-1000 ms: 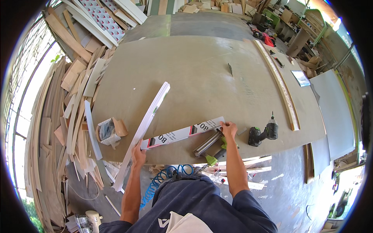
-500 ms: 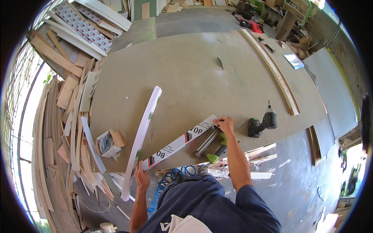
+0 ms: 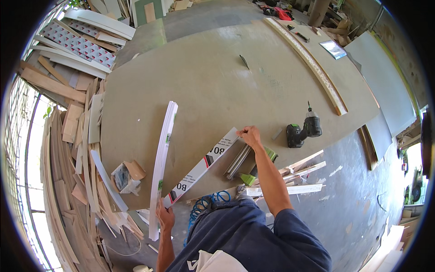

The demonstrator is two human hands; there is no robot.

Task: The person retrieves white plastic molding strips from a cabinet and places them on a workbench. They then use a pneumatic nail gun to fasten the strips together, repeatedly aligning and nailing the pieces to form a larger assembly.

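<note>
A long, flat white strip [image 3: 202, 167] with black printing and red bands lies slantwise at the table's near edge, held at both ends. My left hand [image 3: 166, 215] is closed on its lower end, and my right hand [image 3: 250, 135] pinches its upper end. Just left of it lies a bundle of white strips [image 3: 163, 158], whose near end reaches past the table edge beside my left hand. A green nail gun [image 3: 248, 179] with a metal magazine [image 3: 237, 162] rests under my right forearm, partly hidden. Farther right stands a black cordless driver [image 3: 302, 129], bit upward.
The big brown tabletop [image 3: 190, 77] carries a long wooden strip [image 3: 312, 68] and a small torn carton [image 3: 128, 176]. Wood offcuts [image 3: 72, 149] crowd the left side. A blue coiled air hose [image 3: 204, 208] hangs near my body. More offcuts [image 3: 299, 174] lie below the table's right edge.
The whole view has shifted and turned slightly. Both hands keep their hold on the printed strip, which appears a little steeper in the picture. The bundle and tools seem to stay put.
</note>
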